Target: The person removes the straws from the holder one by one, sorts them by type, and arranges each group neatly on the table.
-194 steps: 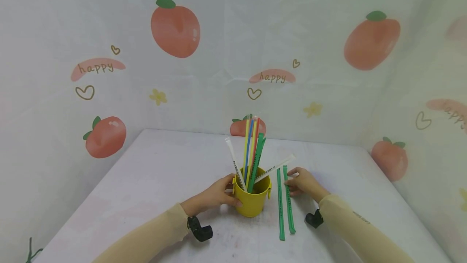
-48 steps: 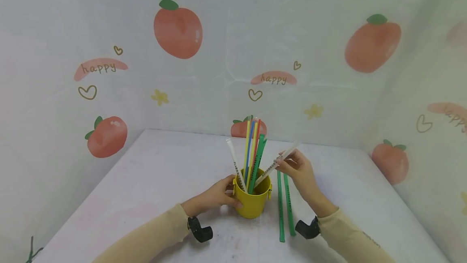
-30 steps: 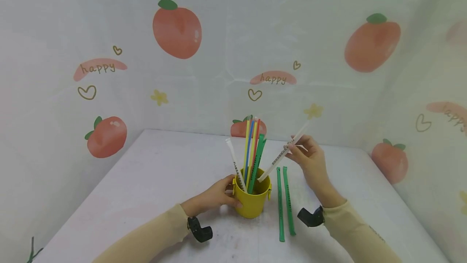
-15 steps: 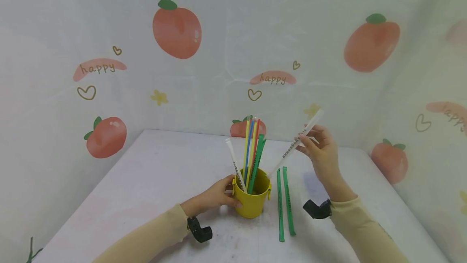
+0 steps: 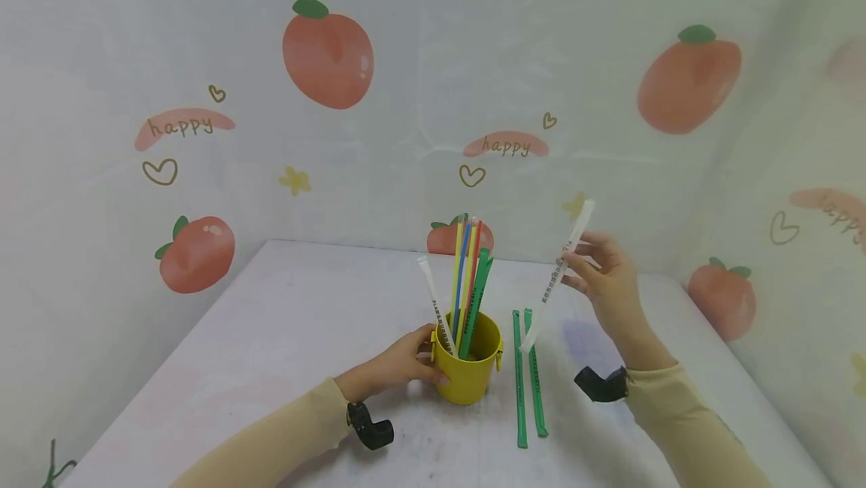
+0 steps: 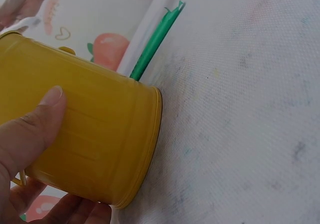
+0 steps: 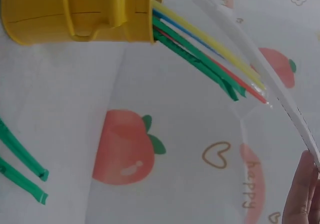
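A small yellow bucket (image 5: 467, 379) stands mid-table, and my left hand (image 5: 406, 359) grips its left side, thumb in front. In the left wrist view the thumb (image 6: 35, 129) lies along the bucket wall. Several straws lean inside: yellow, blue and red ones, green paper-wrapped ones (image 5: 477, 300) and a white-wrapped one (image 5: 436, 304). Right of the bucket and raised over the table, my right hand (image 5: 605, 277) pinches another white-wrapped straw (image 5: 556, 277) near its upper part. It slants down to the left, its lower end overlapping two green-wrapped straws (image 5: 520, 390) in the head view.
Those two green straws lie side by side on the white tabletop (image 5: 325, 292), just right of the bucket. A white curtain printed with fruit (image 5: 328, 59) hangs behind the table. Black cameras (image 5: 602, 384) sit on both wrists.
My right hand went from the green straws to the white-wrapped straw in the bucket, then drew it out, up and to the right. My left hand stays on the bucket.
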Demonstrator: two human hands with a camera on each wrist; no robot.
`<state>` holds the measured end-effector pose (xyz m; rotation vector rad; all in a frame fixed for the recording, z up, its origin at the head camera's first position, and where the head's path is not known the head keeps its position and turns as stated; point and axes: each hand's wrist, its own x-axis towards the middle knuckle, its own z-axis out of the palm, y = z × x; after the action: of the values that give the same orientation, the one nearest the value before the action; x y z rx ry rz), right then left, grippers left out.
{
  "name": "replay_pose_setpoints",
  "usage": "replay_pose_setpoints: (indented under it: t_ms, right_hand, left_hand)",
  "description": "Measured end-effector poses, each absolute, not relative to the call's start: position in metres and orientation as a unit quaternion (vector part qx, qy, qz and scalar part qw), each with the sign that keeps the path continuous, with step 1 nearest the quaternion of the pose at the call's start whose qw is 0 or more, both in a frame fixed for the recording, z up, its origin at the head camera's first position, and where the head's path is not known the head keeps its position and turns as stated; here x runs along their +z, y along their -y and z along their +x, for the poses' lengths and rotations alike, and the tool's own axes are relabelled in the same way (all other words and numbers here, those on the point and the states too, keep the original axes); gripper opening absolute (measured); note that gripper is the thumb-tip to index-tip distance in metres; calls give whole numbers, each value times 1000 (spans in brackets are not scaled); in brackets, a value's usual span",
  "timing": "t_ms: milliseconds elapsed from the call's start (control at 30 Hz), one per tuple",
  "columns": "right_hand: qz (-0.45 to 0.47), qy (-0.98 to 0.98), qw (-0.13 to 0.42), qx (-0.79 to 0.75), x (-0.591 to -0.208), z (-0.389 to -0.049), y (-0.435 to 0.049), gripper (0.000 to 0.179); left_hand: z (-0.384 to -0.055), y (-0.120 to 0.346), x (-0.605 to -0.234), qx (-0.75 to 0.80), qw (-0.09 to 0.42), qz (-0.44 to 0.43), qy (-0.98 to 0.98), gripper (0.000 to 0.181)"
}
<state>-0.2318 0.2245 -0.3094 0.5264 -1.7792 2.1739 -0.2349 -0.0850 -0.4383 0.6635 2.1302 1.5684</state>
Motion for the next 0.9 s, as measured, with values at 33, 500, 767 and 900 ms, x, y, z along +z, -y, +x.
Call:
replay_pose_setpoints:
  t_ms: [33,500,767,900]
  right_hand:
    - [176,622,135,751,-311,-233,-225,30]
    - [95,719,71,685,-339,-244,-240,42]
    - [55,779,38,623,-361,-251,-250,55]
    - [39,799,25,600,-370,-252,-252,57]
  left_hand:
    - [-235,85,-438,563,205,239,-764,74]
    - [-234,86,-438,558,203,242,-767,75]
    - [-233,85,-436,562,203,241,-765,74]
    - [-232,85,-435,564,206,238,-763,74]
